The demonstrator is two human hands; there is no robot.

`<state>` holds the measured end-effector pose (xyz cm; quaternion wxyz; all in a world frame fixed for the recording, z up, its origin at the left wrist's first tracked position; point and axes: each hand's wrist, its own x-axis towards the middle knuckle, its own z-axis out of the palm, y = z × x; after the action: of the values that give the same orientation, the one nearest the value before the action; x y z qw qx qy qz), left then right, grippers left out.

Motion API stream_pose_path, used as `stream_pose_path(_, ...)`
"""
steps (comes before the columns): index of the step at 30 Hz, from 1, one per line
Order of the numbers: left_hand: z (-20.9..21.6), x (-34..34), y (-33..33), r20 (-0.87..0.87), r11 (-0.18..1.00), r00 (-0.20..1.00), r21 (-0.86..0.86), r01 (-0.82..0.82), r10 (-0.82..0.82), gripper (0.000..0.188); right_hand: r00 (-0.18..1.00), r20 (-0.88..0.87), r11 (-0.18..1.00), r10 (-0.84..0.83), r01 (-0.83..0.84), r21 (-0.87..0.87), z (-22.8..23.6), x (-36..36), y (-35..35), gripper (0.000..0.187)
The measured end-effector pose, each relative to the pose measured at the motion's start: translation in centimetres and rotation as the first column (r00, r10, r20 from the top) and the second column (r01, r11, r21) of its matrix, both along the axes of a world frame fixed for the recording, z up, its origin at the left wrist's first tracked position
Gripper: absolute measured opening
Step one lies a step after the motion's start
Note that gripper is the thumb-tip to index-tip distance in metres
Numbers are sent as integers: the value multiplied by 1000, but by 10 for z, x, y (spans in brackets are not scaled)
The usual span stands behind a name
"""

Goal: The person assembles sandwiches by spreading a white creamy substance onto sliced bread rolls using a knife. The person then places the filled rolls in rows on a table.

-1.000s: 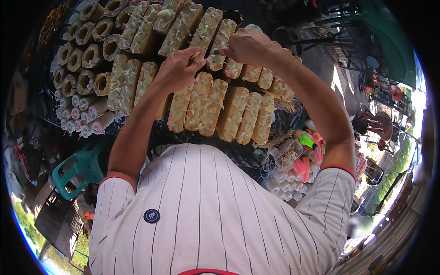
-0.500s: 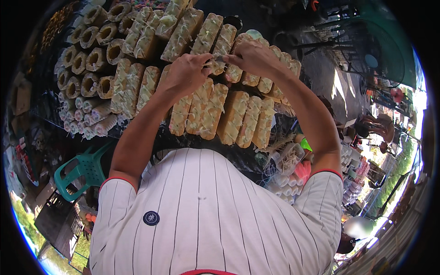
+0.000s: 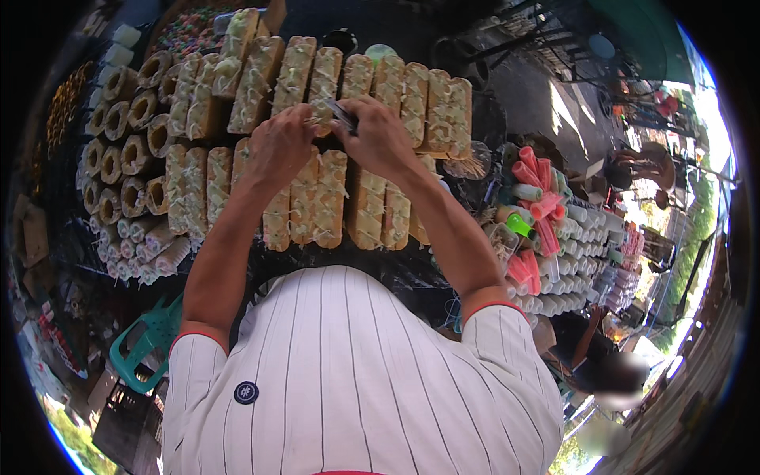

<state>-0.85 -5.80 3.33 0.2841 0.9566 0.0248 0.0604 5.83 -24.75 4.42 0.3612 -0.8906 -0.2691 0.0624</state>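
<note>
Rows of tan rectangular blocks (image 3: 293, 75) with pale streaks and stringy strands over their faces lie on a dark table. Over the gap between the back and front rows, my two hands work close together. My right hand (image 3: 376, 134) is closed on a small dark metal tool (image 3: 344, 115), perhaps a blade; its exact kind is unclear. My left hand (image 3: 281, 146) has its fingers pinched together against the streaked face of a block, near the tool's tip. What those fingers hold, if anything, is too small to make out.
Hollow tan tubes (image 3: 136, 154) are stacked at the left, above white rolls with stringy ends (image 3: 146, 245). A green plastic chair (image 3: 146, 348) stands lower left. To the right are red rolls (image 3: 546, 206) and many white rolls (image 3: 574, 253). Another person (image 3: 586, 348) is at lower right.
My view has shifted, so the table's blocks sit further left and more rolls show at right. Both hands have moved left in the picture, still close together; the metal tool now shows more clearly.
</note>
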Motion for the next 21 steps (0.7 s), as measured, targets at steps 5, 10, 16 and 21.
stream_pose_path(5,8,16,-1,-143,972,987,207,108,-79,16,969,-237,997,-70,74,8,0,5,2,38)
stream_pose_path(10,19,-1,20,-228,978,951,-38,206,-209,19,987,-158,989,-33,56,138,-3,-10,4,33)
stream_pose_path(16,51,-40,23,-216,943,960,-315,107,-181,23,865,-499,984,54,38,172,29,-37,18,25)
stream_pose_path(21,40,-53,47,-198,904,948,-399,153,-248,19,736,-658,985,161,-78,154,33,-28,36,29)
